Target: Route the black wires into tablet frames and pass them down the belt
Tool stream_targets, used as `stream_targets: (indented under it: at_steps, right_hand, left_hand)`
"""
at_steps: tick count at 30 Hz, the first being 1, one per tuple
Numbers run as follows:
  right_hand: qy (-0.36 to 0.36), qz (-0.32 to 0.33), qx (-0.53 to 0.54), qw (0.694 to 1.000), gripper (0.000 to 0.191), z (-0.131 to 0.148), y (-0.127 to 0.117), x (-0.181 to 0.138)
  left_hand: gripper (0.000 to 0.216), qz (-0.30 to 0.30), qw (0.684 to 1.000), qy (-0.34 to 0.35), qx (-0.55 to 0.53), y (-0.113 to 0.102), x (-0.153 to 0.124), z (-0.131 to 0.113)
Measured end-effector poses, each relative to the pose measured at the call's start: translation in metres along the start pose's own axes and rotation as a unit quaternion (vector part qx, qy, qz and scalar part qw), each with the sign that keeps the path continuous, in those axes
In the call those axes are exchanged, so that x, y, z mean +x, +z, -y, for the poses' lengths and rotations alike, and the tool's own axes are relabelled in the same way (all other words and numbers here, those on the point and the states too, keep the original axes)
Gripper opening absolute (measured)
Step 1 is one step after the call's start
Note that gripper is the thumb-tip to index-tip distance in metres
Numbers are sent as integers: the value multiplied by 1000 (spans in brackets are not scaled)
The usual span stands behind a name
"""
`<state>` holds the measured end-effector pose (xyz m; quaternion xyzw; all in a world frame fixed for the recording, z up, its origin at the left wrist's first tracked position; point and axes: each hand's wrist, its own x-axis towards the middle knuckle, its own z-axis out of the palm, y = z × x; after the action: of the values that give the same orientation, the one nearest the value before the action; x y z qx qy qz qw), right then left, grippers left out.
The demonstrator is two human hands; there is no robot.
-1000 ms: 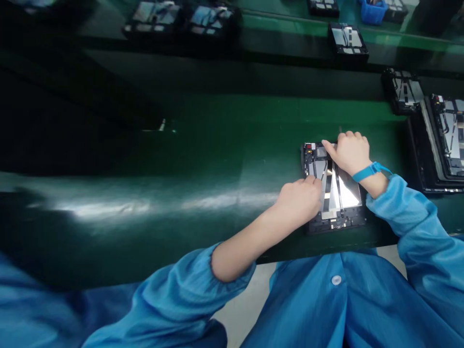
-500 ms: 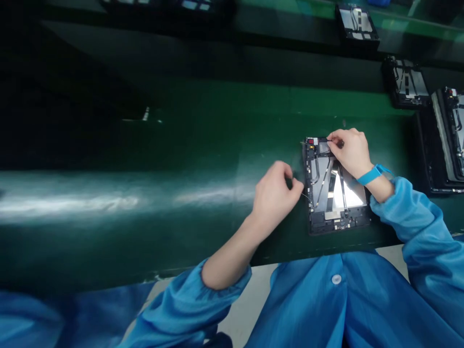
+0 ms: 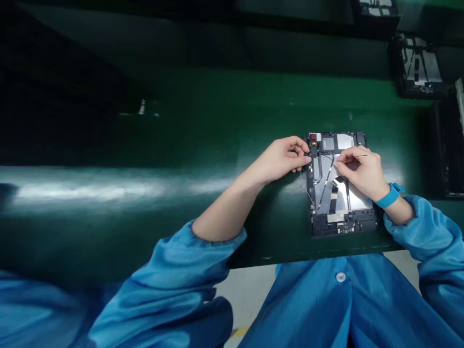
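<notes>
An opened tablet (image 3: pixel 342 193) lies on the green bench, its silver inner plate, flat cables and dark frame exposed. My left hand (image 3: pixel 288 157) is at its upper left edge, thumb and forefinger close together on a thin wire (image 3: pixel 307 191). Below that hand the wire bows out past the tablet's side and runs back to its lower left. Over the plate, my right hand (image 3: pixel 360 169) pinches what looks like the same wire, with a dark end sticking out above the knuckles. The exact grip at the left fingertips is partly hidden.
Another opened tablet unit (image 3: pixel 420 65) rests at the upper right, with one more (image 3: pixel 379 9) beyond it. A dark stack (image 3: pixel 449 145) stands at the right edge. The bench's front edge (image 3: pixel 268 263) runs close to my body. Blue fabric (image 3: pixel 29 309) shows at lower left.
My left hand has moved up along the tablet's left side to its upper edge. My right hand has come down from the tablet's top onto the plate. The view has shifted slightly.
</notes>
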<state>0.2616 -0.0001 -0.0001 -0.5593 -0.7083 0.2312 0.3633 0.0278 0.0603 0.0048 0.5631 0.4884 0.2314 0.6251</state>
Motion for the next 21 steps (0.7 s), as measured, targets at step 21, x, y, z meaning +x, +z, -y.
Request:
stream_targets:
  at_steps: [21]
  right_hand:
    - [-27,23,-15,999,12,0,3,-1]
  left_hand:
    - [23,13,998,-52,-30,-8,1,-5]
